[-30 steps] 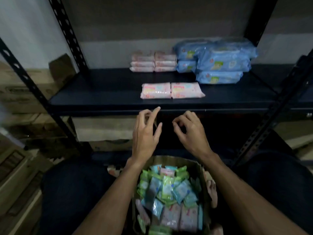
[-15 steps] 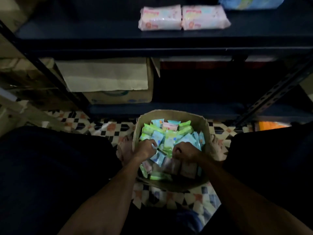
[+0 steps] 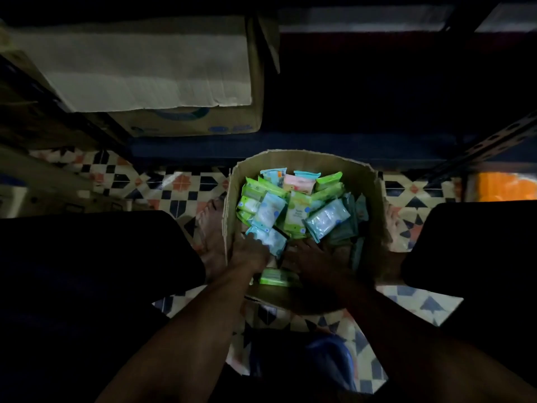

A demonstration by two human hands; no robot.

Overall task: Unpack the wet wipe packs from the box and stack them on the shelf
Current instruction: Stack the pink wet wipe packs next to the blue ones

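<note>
Both forearms reach down btwn the knees. L hand [image 3: 250,255] sits at the near-left edge of the cardboard box [image 3: 374,199], fingertips on a light-blue pack [image 3: 273,242]; can't tell if it grips. R hand [image 3: 315,258] lies low in the box just beside it, too dark to tell how open. Green, blue & pink wet wipe packs [image 3: 296,210] fill the box, which stands on the patterned tile floor [image 3: 180,184]. Beyond it, a bigger carton [image 3: 186,123] sits on the low shelf [image 3: 319,144].
</note>
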